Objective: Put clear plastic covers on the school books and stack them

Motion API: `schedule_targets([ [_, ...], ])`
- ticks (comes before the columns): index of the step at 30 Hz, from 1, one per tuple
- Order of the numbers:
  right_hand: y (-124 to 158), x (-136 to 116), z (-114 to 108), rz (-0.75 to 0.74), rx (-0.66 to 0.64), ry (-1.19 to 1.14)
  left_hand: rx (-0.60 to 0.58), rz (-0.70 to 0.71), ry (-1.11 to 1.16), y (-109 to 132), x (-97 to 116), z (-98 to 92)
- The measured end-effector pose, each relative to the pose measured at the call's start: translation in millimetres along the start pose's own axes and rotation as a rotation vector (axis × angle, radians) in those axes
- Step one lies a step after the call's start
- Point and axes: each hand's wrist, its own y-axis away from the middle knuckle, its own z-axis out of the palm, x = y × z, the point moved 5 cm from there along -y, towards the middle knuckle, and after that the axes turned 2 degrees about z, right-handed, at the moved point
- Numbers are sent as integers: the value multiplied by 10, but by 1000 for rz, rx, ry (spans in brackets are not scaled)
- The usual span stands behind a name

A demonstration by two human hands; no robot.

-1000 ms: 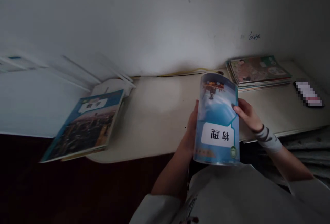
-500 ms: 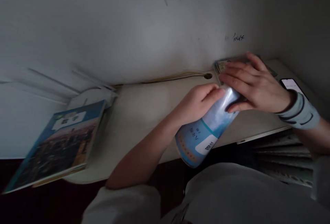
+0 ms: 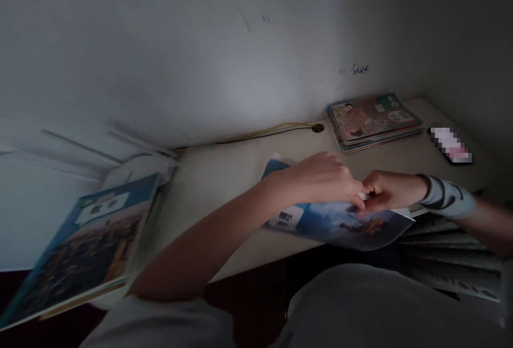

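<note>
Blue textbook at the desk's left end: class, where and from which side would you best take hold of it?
Its near corner, from the front. The blue textbook lies flat but juts past the desk edge there, so it can likely be pinched above and below without prying.

Desk (image 3: 224, 171) bears blue textbook (image 3: 320, 223), book stack (image 3: 374, 121) (far corner), phone (image 3: 451, 145)

We see a blue book (image 3: 332, 226) with a white label (image 3: 285, 216), a cream table (image 3: 232, 177), our grey dark-striped cuff (image 3: 445, 198), a pink-and-green stack (image 3: 374, 121)
</note>
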Motion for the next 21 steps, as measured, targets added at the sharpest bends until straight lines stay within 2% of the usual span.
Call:
schedule_targets([
  [2, 4, 21, -151, 1, 192, -128, 83, 44, -231, -41, 26, -134],
  [3, 19, 43, -253, 5, 330, -196, 169, 71, -327, -56, 63, -219],
  [6, 113, 150, -599, -44, 838, -350, 524, 132, -473, -88, 228, -388],
  [7, 138, 197, -703, -95, 993, -392, 592, 140, -498, -125, 271, -362],
  [9, 123, 315, -881, -219, 1195, -460, 610, 134, -535, -283, 279, -189],
  [12, -59, 580, -1130, -308, 1245, -531, 522, 24, -582, -661, 17, 145],
  [14, -178, 794, -1286, -332, 1250, -578, 520, -76, -617, -907, -289, 279],
  [16, -263, 1023, -1384, -322, 1258, -641, 514, -112, -636, -1101, -594, 368],
  [18, -315, 1235, -1397, -281, 1266, -687, 485, -98, -647, -1218, -838, 461],
  [21, -321, 1492, -1306, -214, 1334, -795, 444, -90, -646, -1265, -1070, 627],
])
